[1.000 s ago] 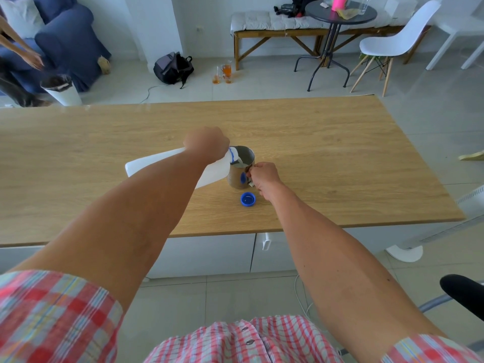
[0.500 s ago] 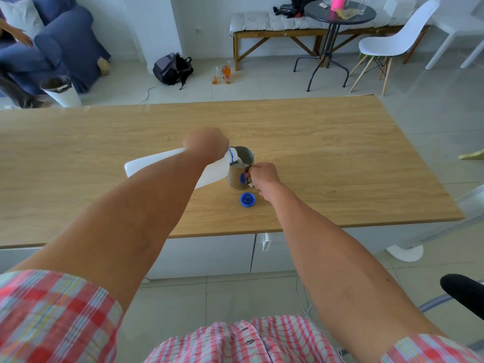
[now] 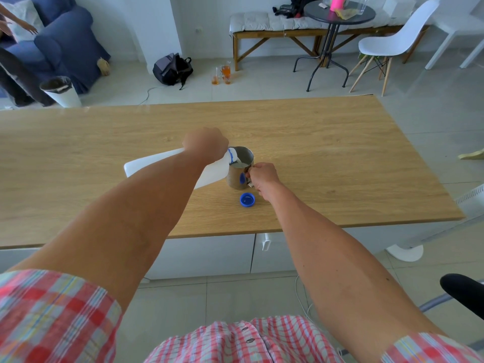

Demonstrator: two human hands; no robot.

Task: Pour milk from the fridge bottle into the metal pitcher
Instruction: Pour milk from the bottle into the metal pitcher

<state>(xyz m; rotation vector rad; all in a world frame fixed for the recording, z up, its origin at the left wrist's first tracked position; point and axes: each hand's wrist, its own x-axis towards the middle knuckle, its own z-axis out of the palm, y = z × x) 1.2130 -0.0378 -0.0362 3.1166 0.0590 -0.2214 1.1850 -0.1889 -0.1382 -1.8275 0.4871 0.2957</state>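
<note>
The left hand [image 3: 205, 145] grips the tipped milk bottle [image 3: 157, 163], the right hand [image 3: 263, 176] holds the metal pitcher [image 3: 239, 169], so pour slowly.

Obstacles cluster mid-counter [image 3: 327, 158], toward the near edge. Bottle [image 3: 157, 163] lies tilted nearly flat, neck over the pitcher [image 3: 237, 176] rim, body reaching toward the left edge; left hand [image 3: 205, 145] grips it at the shoulder, so access from the left is blocked by bottle and forearm. Right hand [image 3: 262, 176] holds the pitcher handle, closing the right flank. Cap [image 3: 247, 199] lies just beside the pitcher on the near side, apart from it. Bare wood runs along the far edge, out to the right edge and both right corners, and over the left part beyond the bottle base.
</note>
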